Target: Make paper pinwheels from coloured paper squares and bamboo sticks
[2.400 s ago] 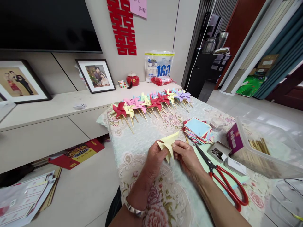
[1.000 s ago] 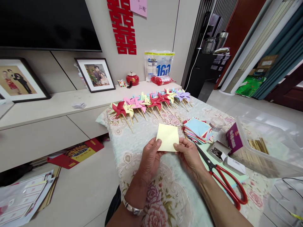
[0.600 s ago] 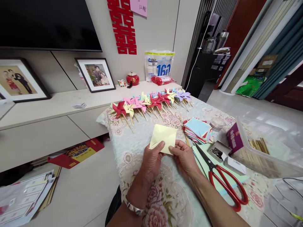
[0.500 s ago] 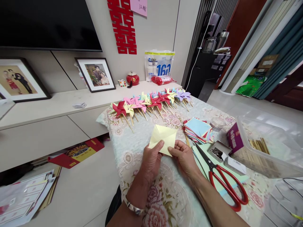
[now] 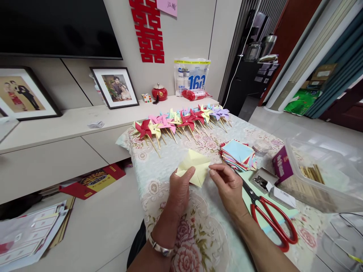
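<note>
A pale yellow paper square (image 5: pixel 194 167) with diagonal creases is held just above the flowered tablecloth (image 5: pixel 198 234). My left hand (image 5: pixel 180 189) pinches its near left edge, thumb on top. My right hand (image 5: pixel 228 185) is at the paper's right corner, fingers curled and fingertips together beside that corner; whether they grip it I cannot tell. Red-handled scissors (image 5: pixel 269 223) lie to the right of my right hand. A stack of coloured paper squares (image 5: pixel 238 154) lies just beyond it.
A row of finished paper pinwheels (image 5: pixel 181 121) on wooden sticks lies along the table's far edge. At the right stand a clear plastic bin (image 5: pixel 320 177) with wooden sticks, a purple box (image 5: pixel 280 166), a small open box of pins (image 5: pixel 262 181) and a round clear tub (image 5: pixel 262 145).
The yellow sheet went from folded to flat, then turned to a diamond. Now it has tipped lower and left in my left hand, and my right hand has slid off to its right corner.
</note>
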A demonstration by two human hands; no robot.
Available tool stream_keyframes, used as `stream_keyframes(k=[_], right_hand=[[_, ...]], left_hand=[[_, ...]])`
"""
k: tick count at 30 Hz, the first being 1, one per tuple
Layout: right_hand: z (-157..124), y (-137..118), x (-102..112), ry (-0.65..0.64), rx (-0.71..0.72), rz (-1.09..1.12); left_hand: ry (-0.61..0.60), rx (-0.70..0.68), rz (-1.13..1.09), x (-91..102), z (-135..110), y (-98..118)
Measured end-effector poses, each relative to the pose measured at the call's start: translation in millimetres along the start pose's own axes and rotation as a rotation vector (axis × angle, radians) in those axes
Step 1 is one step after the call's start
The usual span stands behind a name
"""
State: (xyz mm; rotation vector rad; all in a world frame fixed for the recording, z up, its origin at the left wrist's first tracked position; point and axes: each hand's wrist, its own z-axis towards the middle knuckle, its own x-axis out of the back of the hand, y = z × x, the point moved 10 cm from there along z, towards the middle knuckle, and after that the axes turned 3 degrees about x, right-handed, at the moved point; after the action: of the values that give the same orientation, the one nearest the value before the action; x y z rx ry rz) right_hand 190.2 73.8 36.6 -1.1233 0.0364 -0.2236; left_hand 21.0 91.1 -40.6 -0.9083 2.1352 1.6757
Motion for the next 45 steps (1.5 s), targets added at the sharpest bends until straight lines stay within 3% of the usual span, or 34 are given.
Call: stream_keyframes(k=[3, 6, 19, 26, 38, 45], right_hand=[[-1.4, -18.8, -16.8, -0.152, 0.188, -0.155], [-3.4, -22.1, -26.6, -0.226, 0.281, -0.217], [-10.3, -18.4, -39.8, -0.372, 0.325, -0.285], [-8.5, -13.6, -40.3, -0.378, 0.240, -0.279], [-2.9, 24.0, -30.1, -0.286, -0.190, -0.114], [-5.2, 37.5, -28.1, -0.247, -0.316, -0.049]], left_hand=[[-0.030, -0.003, -0.014, -4.2, -0.9, 2.2], [-0.062, -0.006, -0.029, -8.8, -2.1, 5.2], [-0.108, 0.003, -0.009, -10.5, -1.3, 0.9], [-0.125, 0.019, 0.067, -10.9, -2.5, -2.4], [-0.122, -0.047, 0.216, -10.1, 1.0, -4.8], [-0.151, -0.096, 0.381, -15.3, -2.6, 1.0]])
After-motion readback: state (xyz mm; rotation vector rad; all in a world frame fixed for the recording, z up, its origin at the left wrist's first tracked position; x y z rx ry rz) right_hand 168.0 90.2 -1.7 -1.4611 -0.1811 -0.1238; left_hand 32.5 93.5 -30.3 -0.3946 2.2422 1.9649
